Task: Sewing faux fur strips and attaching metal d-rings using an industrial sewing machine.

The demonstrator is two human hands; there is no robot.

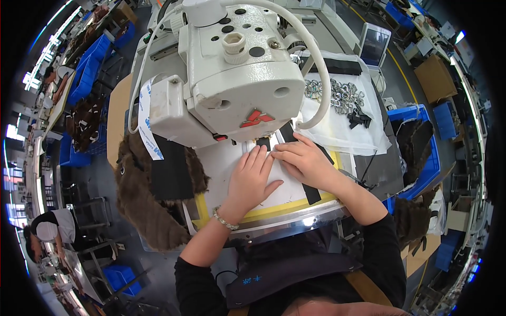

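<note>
Fingers (pixel 254 156) outstretched | left hand (pixel 247 181), right hand (pixel 307 162) | by black patch (pixel 264 142) | sewing machine (pixel 245 84)

1. A sewing workshop is shown by a bulky white industrial sewing machine (pixel 245 79).
2. Brown furry fabric pieces (pixel 139 192) and silvery metal rings (pixel 342 96) are laid around it.
3. Rectangular blue plastic bins (pixel 120 278) are set beside long cluttered benches (pixel 62 100).

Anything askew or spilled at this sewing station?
One oddity: a white-and-blue strip slants off the left side of the sewing machine, its lower end jutting out. The metal rings lie heaped on a white sheet, so they don't look spilled.
</note>
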